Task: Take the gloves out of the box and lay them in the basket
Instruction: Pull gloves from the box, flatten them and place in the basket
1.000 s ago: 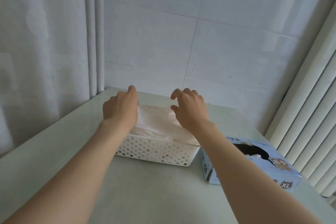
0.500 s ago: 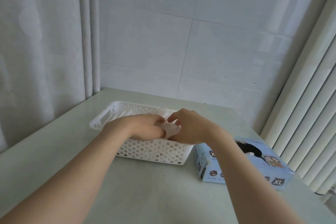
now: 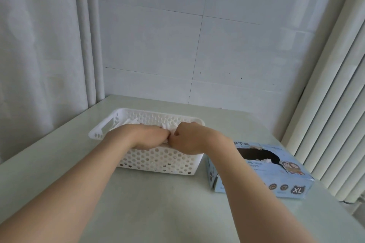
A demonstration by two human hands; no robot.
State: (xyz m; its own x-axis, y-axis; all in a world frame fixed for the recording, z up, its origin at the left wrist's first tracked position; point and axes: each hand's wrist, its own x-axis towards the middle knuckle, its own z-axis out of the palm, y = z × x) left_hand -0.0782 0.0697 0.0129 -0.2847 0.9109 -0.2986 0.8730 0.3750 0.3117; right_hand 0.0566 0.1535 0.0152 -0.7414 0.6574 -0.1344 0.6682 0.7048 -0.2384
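Left hand (image 3: 150, 137) and right hand (image 3: 189, 138) are both down in the basket (image 3: 158, 113), knuckles almost touching, each pinching the white gloves (image 3: 130, 121). The box (image 3: 276, 171) is on the surface (image 3: 158, 203) just right of the basket, with white showing in its slot. Suggest: flatten low, release together, lift straight up, since thin film likely clings.

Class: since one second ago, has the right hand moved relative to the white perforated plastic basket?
Yes. The right hand has dropped from above the white perforated plastic basket to its near rim.
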